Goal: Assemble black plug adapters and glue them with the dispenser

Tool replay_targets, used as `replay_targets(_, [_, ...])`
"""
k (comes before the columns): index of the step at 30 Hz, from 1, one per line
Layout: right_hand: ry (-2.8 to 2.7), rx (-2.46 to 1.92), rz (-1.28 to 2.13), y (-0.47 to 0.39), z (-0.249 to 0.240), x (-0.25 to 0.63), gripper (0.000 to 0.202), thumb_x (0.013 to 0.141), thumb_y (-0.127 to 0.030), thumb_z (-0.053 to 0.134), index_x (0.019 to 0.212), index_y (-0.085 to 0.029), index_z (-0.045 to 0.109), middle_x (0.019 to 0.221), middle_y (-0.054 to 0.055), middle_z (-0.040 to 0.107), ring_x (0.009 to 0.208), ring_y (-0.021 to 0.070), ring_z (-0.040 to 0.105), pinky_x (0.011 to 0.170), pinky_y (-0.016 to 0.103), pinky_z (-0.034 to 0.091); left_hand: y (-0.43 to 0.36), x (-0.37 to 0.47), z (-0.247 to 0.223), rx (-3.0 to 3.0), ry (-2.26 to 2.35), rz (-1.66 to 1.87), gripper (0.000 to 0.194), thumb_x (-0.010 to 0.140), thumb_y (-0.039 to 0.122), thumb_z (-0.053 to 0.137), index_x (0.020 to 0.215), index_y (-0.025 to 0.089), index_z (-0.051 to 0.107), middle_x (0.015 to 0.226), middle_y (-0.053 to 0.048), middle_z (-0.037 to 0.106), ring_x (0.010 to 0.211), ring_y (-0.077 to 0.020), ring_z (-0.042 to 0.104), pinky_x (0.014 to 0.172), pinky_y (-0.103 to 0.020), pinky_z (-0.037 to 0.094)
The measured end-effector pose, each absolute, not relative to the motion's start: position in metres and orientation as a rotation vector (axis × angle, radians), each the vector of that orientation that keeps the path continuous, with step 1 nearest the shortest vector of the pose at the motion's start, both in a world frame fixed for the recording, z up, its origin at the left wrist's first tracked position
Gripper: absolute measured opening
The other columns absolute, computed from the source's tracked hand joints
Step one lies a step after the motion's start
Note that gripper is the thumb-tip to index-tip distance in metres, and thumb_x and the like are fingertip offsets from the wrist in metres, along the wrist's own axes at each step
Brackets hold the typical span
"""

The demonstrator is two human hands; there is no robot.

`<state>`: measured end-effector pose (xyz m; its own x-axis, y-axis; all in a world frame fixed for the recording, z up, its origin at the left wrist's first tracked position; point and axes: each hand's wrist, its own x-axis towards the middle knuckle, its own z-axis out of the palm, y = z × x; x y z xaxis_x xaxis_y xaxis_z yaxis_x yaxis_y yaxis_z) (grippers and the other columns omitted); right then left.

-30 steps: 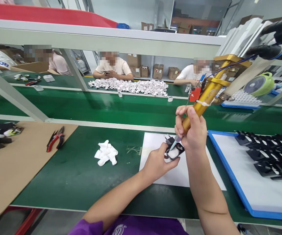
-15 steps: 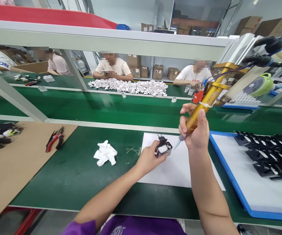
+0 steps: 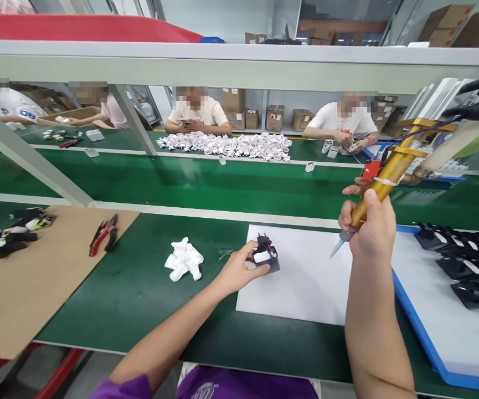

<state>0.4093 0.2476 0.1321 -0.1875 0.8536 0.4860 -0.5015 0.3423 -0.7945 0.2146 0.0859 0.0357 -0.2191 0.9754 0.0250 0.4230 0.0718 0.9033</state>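
Note:
My left hand (image 3: 241,267) grips a small black power adapter housing (image 3: 273,265) with plug pins and a white patch inside, held over a white sheet of paper (image 3: 305,285). In my right hand (image 3: 370,221) is a gold glue dispensing gun (image 3: 395,169) with a pale tapered nozzle (image 3: 337,248) pointing down and left. A clear gap separates the nozzle from the adapter housing. Left of the paper lies a crumpled white cloth or tissue (image 3: 183,259) on the green table.
A blue-rimmed tray (image 3: 416,338) with rows of black housings (image 3: 467,266) stands at right. Red-handled pliers (image 3: 103,235) lie on brown cardboard (image 3: 65,266) at left. Beyond the green belt (image 3: 222,188), co-workers sit behind a pile of white parts (image 3: 226,146). A shelf beam (image 3: 222,72) crosses overhead.
My right hand has moved the glue gun right, away from the adapter housing. The left hand has shifted slightly left with the housing, now turned differently. The camera view has shifted too.

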Motion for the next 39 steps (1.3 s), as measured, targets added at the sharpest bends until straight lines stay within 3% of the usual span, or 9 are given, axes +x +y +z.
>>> replay_targets(5, [-1.254, -0.392, 1.241, 0.255, 0.13, 0.413, 0.027, 0.085, -0.039, 0.066, 0.103, -0.02, 0.06, 0.092, 0.003, 0.057, 0.043, 0.0068, 0.043, 0.032, 0.019, 0.031, 0.097, 0.196, 0.018, 1.576, 1.926, 0.944, 0.031, 0.068, 0.02, 0.068, 0.098, 0.02, 0.059, 0.091, -0.002, 0.064, 0.088, -0.0217, 0.058, 0.077, -0.03, 0.045])
replay_targets(10, [-1.253, -0.389, 1.232, 0.26, 0.129, 0.414, 0.025, 0.084, -0.033, 0.066, 0.101, -0.017, 0.059, 0.089, 0.004, 0.058, 0.042, 0.0083, 0.043, 0.031, 0.02, 0.031, 0.103, 0.187, -0.001, 1.402, 1.863, 1.103, 0.041, 0.063, 0.029, 0.076, 0.101, 0.018, 0.063, 0.104, -0.007, 0.066, 0.096, -0.0248, 0.058, 0.085, -0.034, 0.044])
replay_targets(13, [-1.249, -0.397, 1.225, 0.262, 0.129, 0.414, 0.026, 0.082, -0.032, 0.066, 0.1, -0.016, 0.058, 0.086, 0.004, 0.059, 0.041, 0.0087, 0.043, 0.031, 0.02, 0.031, 0.103, 0.189, -0.005, 1.294, 1.806, 1.151, 0.044, 0.064, 0.037, 0.078, 0.1, 0.016, 0.064, 0.096, -0.007, 0.068, 0.088, -0.0235, 0.061, 0.081, -0.034, 0.047])
replay_targets(18, [-1.249, -0.445, 1.195, 0.263, 0.129, 0.415, 0.027, 0.08, -0.033, 0.067, 0.098, -0.016, 0.058, 0.084, 0.003, 0.059, 0.041, 0.0086, 0.043, 0.03, 0.02, 0.031, 0.096, 0.191, 0.008, 0.763, 1.336, 1.413, 0.054, 0.069, 0.053, 0.076, 0.102, 0.012, 0.066, 0.093, -0.009, 0.071, 0.086, -0.0209, 0.067, 0.078, -0.03, 0.051])
replay_targets(23, [-1.24, -0.482, 1.169, 0.265, 0.128, 0.415, 0.029, 0.076, -0.033, 0.069, 0.097, -0.016, 0.058, 0.082, 0.003, 0.059, 0.04, 0.0086, 0.043, 0.032, 0.02, 0.031, 0.085, 0.188, 0.028, 0.258, 0.933, 1.47, 0.036, 0.086, 0.041, 0.065, 0.1, 0.008, 0.066, 0.084, -0.012, 0.072, 0.072, -0.0156, 0.068, 0.065, -0.023, 0.052])
replay_targets(30, [-1.259, -0.497, 1.122, 0.27, 0.126, 0.417, 0.023, 0.076, -0.03, 0.066, 0.095, -0.018, 0.058, 0.077, 0.001, 0.059, 0.039, 0.01, 0.042, 0.031, 0.02, 0.031, 0.082, 0.187, 0.037, 0.147, 0.845, 1.489, 0.036, 0.098, 0.036, 0.046, 0.108, 0.006, 0.063, 0.08, -0.014, 0.071, 0.062, -0.0142, 0.066, 0.056, -0.02, 0.051])
replay_targets(35, [-1.259, -0.519, 1.116, 0.271, 0.126, 0.418, 0.024, 0.074, -0.03, 0.067, 0.094, -0.018, 0.059, 0.075, 0.001, 0.059, 0.039, 0.0101, 0.041, 0.031, 0.02, 0.031, 0.082, 0.185, 0.033, 0.218, 0.844, 1.477, 0.036, 0.092, 0.039, 0.057, 0.107, 0.007, 0.065, 0.083, -0.013, 0.071, 0.067, -0.0148, 0.066, 0.06, -0.022, 0.051])
replay_targets(39, [-1.251, -0.535, 1.118, 0.27, 0.126, 0.418, 0.024, 0.073, -0.03, 0.068, 0.093, -0.019, 0.06, 0.075, 0.001, 0.059, 0.039, 0.0101, 0.042, 0.031, 0.02, 0.032, 0.083, 0.186, 0.021, 0.445, 1.039, 1.52, 0.045, 0.076, 0.046, 0.074, 0.102, 0.01, 0.065, 0.087, -0.01, 0.07, 0.073, -0.0163, 0.064, 0.067, -0.025, 0.049])
